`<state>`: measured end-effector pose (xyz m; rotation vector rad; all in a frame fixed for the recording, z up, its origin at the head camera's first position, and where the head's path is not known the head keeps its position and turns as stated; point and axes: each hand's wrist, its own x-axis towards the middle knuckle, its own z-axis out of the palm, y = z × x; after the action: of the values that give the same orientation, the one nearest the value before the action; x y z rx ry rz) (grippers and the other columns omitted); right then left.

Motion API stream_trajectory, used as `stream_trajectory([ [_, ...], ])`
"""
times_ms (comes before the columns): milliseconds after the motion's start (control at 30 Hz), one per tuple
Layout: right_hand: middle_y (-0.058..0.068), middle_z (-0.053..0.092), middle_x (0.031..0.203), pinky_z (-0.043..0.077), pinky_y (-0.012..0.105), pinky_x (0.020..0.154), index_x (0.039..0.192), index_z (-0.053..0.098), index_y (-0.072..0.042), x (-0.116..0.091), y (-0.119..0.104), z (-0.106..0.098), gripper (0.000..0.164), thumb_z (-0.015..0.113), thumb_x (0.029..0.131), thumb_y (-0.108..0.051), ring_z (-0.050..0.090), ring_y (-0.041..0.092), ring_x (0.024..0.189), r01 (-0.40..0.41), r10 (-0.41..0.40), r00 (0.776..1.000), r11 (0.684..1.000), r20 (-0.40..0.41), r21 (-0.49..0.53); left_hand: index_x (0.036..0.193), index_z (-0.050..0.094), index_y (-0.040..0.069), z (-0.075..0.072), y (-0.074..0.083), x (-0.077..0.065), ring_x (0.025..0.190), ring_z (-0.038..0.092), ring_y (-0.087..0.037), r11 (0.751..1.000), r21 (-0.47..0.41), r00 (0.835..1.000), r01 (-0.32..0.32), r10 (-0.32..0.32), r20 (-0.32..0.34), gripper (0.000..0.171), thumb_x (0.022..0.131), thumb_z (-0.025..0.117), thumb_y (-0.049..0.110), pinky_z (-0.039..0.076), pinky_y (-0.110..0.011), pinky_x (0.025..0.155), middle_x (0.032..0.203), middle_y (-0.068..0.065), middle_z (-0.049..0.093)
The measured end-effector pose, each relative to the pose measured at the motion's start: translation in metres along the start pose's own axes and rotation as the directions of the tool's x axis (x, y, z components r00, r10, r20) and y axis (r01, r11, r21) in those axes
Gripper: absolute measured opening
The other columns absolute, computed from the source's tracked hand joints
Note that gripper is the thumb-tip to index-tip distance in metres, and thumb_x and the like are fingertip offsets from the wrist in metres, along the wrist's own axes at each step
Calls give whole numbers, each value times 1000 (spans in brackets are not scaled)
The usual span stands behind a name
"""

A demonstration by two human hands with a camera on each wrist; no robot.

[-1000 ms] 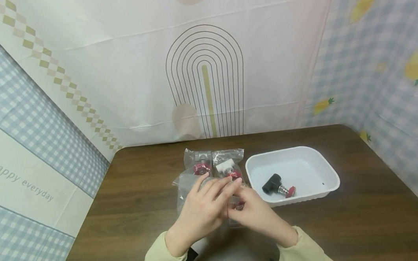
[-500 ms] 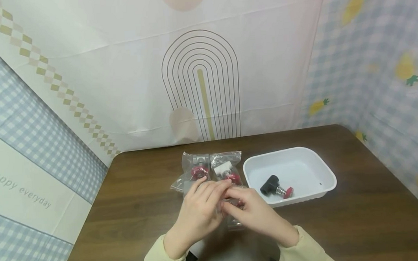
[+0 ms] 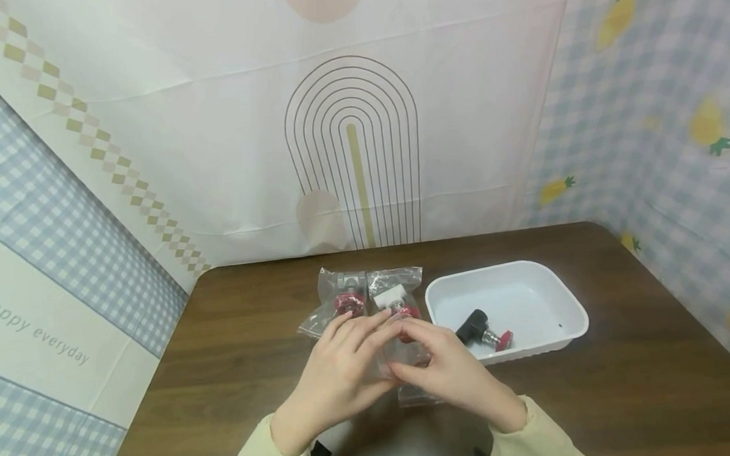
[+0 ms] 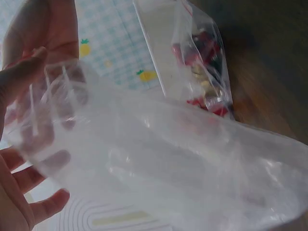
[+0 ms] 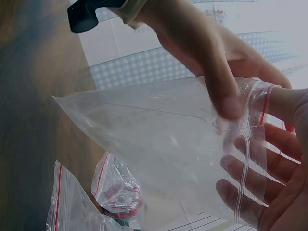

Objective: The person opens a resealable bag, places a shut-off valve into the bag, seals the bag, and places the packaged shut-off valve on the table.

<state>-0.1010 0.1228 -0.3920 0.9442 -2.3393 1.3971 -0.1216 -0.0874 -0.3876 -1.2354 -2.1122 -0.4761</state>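
Observation:
Both hands hold a clear zip bag [image 5: 159, 125] near its mouth, where a red line runs along the edge. No part shows inside it in the wrist views. My left hand [image 3: 341, 363] has its thumb on the bag's near side in the right wrist view. My right hand [image 3: 455, 364] is opposite, its spread fingers [image 5: 240, 192] showing through the plastic. Just beyond the hands lie two bagged valves with red handwheels, one grey [image 3: 350, 301] and one white [image 3: 390, 296]. Another bag [image 3: 416, 396] sticks out below the right hand.
A white tray [image 3: 532, 350] stands to the right, close to the right hand. In it lies a black T-shaped valve [image 3: 473, 325] with a metal stem and red knob. Patterned cloth [image 3: 225, 159] hangs behind the brown table [image 3: 224, 373].
The hands have drawn a little apart, and more of the clear bag shows between them. The fingertips were closer together before. The tray and the bagged valves have stayed put.

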Motion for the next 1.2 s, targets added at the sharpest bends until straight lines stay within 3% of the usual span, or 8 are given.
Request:
stream_trajectory([
  [200, 1, 67, 125, 58, 35, 87, 123, 65, -12, -1, 3, 1, 47, 84, 81, -11, 65, 21, 110, 22, -22, 1000, 999, 2, -29, 120, 68, 21, -11, -3, -5, 118, 60, -25, 998, 0, 998, -55, 55, 12, 56, 75, 87, 47, 44, -51, 106, 140, -6, 59],
  [400, 6, 65, 130, 53, 46, 99, 124, 65, -7, -2, 4, 2, 51, 85, 76, -10, 61, 29, 122, 57, -55, 998, 989, 23, -138, 110, 71, 26, -18, 1, -6, 126, 58, -26, 990, 56, 991, -130, 127, 52, 35, 82, 82, 44, 44, -53, 106, 144, -13, 56],
  [633, 5, 62, 134, 48, 45, 104, 126, 66, -8, -1, 1, 6, 52, 86, 78, -18, 59, 26, 125, 48, -43, 999, 979, 28, -198, 103, 64, 24, -26, 7, -6, 129, 57, -27, 992, 82, 986, -95, 82, 143, 28, 85, 79, 40, 47, -54, 104, 145, -16, 54],
  [800, 3, 63, 132, 54, 38, 98, 126, 66, -10, 1, 2, 7, 45, 81, 84, -13, 60, 25, 124, 84, -85, 996, 980, 4, -178, 95, 61, 20, -28, 5, -7, 126, 60, -28, 992, 102, 989, -70, 56, 136, 20, 94, 71, 37, 48, -53, 104, 140, -15, 59],
  [933, 2, 66, 127, 57, 25, 86, 125, 67, -10, 0, 4, 3, 39, 78, 87, -10, 63, 23, 118, 124, -129, 991, 983, -30, -134, 93, 60, 18, -28, 4, -8, 123, 62, -27, 993, 106, 992, -57, 44, 121, 20, 95, 69, 36, 49, -51, 103, 138, -14, 61],
  [1067, 3, 71, 119, 54, 22, 91, 120, 70, -8, -1, 6, -11, 35, 79, 86, -7, 67, 20, 111, 162, -174, 981, 978, -86, -128, 90, 60, 18, -28, 1, -9, 122, 63, -28, 993, 109, 994, -49, 37, 107, 21, 92, 72, 34, 50, -50, 102, 137, -14, 61],
  [1133, 3, 72, 116, 50, 23, 99, 117, 72, -8, -2, 9, -23, 35, 80, 84, -7, 67, 19, 109, 150, -171, 977, 975, -125, -164, 89, 60, 17, -28, 0, -9, 120, 64, -29, 993, 109, 995, -42, 32, 96, 21, 92, 71, 35, 50, -50, 101, 137, -15, 61],
  [1200, 2, 72, 115, 49, 20, 97, 117, 72, -9, -6, 14, -40, 36, 80, 82, -4, 68, 18, 105, 111, -147, 975, 972, -167, -208, 90, 60, 17, -29, -2, -9, 120, 64, -30, 994, 108, 996, -35, 26, 85, 21, 92, 70, 35, 50, -51, 101, 137, -15, 61],
])
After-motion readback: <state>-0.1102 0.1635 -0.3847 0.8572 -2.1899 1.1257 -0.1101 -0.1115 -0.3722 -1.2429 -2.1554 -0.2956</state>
